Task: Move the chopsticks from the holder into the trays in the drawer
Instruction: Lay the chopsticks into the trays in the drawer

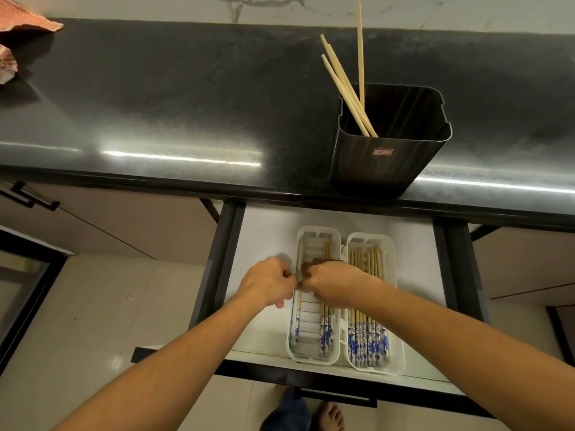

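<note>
A black holder (389, 157) stands on the dark counter with three pale chopsticks (345, 88) leaning in it. Below, an open white drawer (264, 244) holds two white trays. The right tray (395, 306) is packed with several chopsticks with blue-and-white ends. The left tray (303, 359) has a few along its sides. My left hand (267, 283) pinches a chopstick (298, 315) at the left tray's left edge. My right hand (333, 281) hovers over the same tray, fingers curled down onto chopsticks at its right side; its grip is partly hidden.
A reddish cloth (21, 29) lies at the counter's far left. The drawer's black front (336, 390) juts toward me, with my bare foot (329, 416) on the tiled floor below it. A cabinet handle (28, 197) sits at the left.
</note>
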